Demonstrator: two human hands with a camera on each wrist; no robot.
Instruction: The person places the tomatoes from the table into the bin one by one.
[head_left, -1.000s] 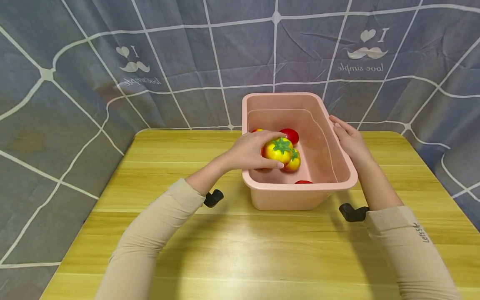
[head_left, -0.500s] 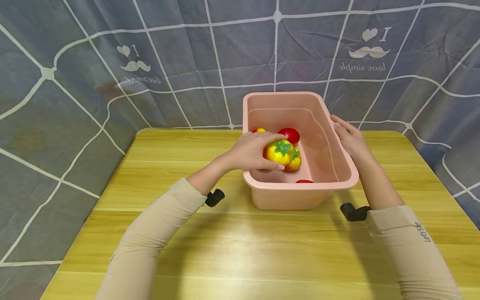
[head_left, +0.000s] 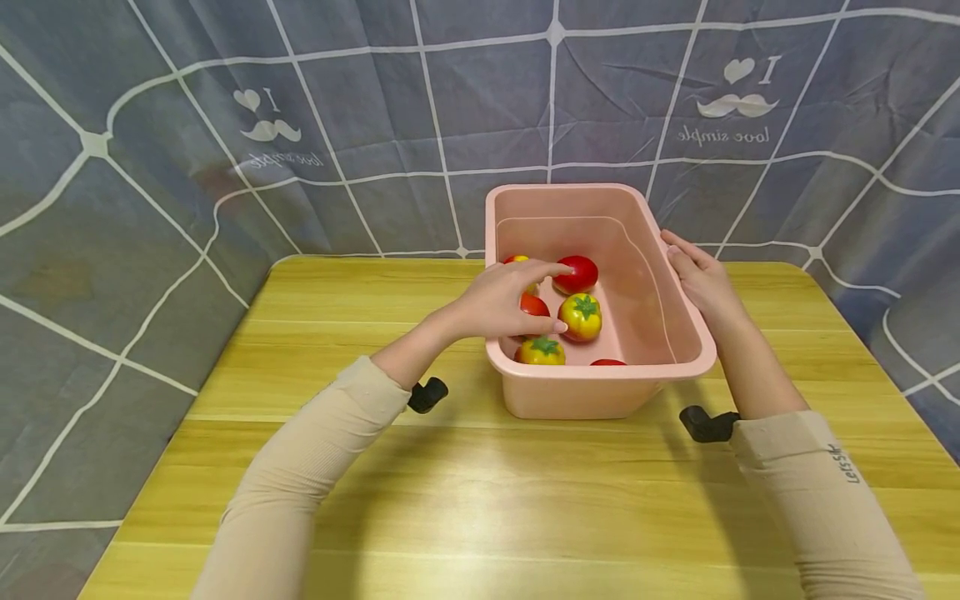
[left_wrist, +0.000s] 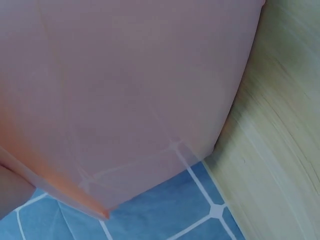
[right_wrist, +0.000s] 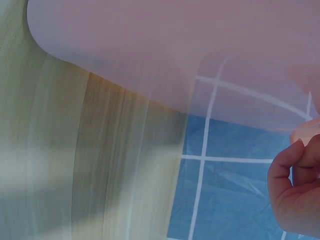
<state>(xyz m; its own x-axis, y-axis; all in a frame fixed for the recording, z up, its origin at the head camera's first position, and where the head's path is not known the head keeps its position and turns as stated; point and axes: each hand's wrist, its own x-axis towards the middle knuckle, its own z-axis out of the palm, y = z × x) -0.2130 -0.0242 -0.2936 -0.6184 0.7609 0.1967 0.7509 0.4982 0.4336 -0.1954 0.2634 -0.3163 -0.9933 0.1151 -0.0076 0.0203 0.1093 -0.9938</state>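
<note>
In the head view, my left hand (head_left: 497, 303) reaches over the left wall of a pink plastic bin (head_left: 581, 372). Its thumb and fingers are spread apart with nothing between them. Just below the thumb, a yellow-red tomato with a green star-shaped top (head_left: 541, 353) lies in the bin's near left corner. Another yellow-red tomato (head_left: 581, 320) is right of the thumb tip. A red fruit (head_left: 576, 275) lies beyond the fingertips, and a second red one (head_left: 533, 305) shows between thumb and fingers. My right hand (head_left: 703, 287) grips the bin's right rim, its fingers (right_wrist: 283, 175) curled in the right wrist view.
The bin stands on a wood-grain table (head_left: 450, 500). A yellow-red fruit (head_left: 517, 259) is partly covered at the bin's back left, and a red one (head_left: 608, 362) peeks over the near wall. A grey patterned curtain (head_left: 375, 125) hangs behind and at both sides.
My left hand has let go of a yellow-red tomato, which now lies lower in the bin's near left corner. A red fruit behind it has come into sight. My right hand stays on the rim.
</note>
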